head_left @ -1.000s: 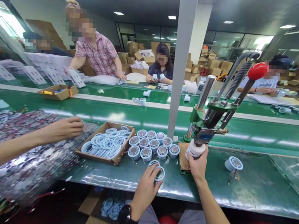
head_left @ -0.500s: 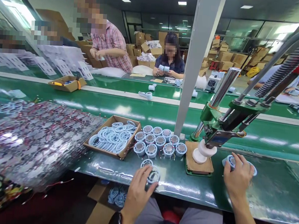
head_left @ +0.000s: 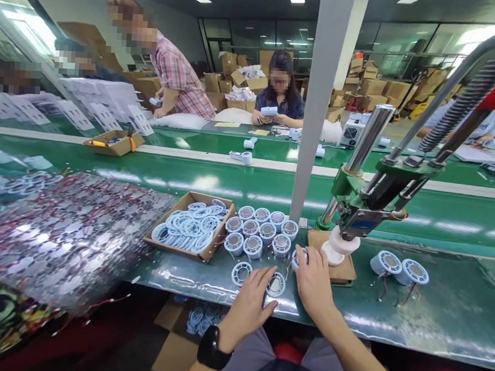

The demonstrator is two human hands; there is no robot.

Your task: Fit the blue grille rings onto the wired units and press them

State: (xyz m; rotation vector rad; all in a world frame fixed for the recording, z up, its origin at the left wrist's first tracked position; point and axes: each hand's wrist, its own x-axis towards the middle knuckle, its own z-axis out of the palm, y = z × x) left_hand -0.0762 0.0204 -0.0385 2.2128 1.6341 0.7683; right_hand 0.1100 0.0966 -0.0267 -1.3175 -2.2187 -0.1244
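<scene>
My left hand (head_left: pixel 252 303) is low over the bench, its fingertips and thumb at the rim of a light-blue slotted ring (head_left: pixel 276 285) lying flat. Beside that hand lies another slotted ring (head_left: pixel 242 274). My right hand (head_left: pixel 315 279) is closed around a round light-blue housing (head_left: pixel 298 259) at the near corner of a group; its fingers hide most of it. The other round housings (head_left: pixel 252 245), with grey discs in their tops, stand in rows behind. Right of my right hand is a green hand press (head_left: pixel 354 216) with a white pressing pad (head_left: pixel 339 245) over a brown board.
A cardboard box (head_left: pixel 204 256) holds many loose rings. Two wired housings (head_left: pixel 387 262) stand right of the press. Flat parts with red wires (head_left: pixel 104 228) cover the left side. A grey post (head_left: pixel 313 111) rises behind the bench. Co-workers (head_left: pixel 280 93) are across the conveyor.
My right hand has moved left from the housings beyond the press to the grouped ones, leaving two standing there. My left hand has slid the ring rightward.
</scene>
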